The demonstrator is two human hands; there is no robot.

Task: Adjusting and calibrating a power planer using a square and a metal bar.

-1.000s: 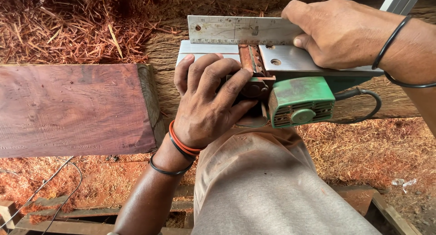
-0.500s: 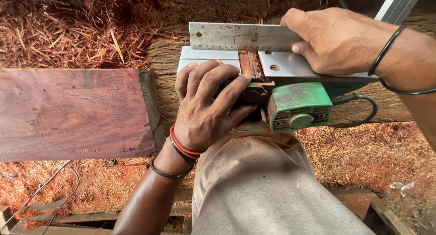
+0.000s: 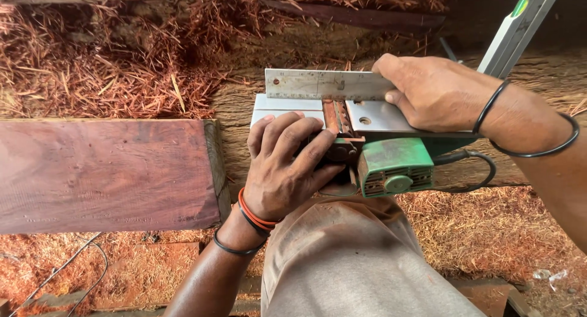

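Planer (image 3: 391,164), electric, green housing, lying sole-up across your lap and the rough timber (image 3: 244,115) ahead of you; cutter drum exposed between the two grey sole plates. Your left hand (image 3: 287,167) lies over the near end of the sole, fingers curled and pressed down around the drum side, gripping the body. Your right hand (image 3: 434,90) pinches a steel ruler (image 3: 324,84) on edge against the far side of the sole, thumb beneath, fingers closed over its right end. Reddish plank (image 3: 104,173), flat, well to the left. Wood shavings (image 3: 98,66) heaped beyond. Spirit level (image 3: 520,23) leaning at upper right.
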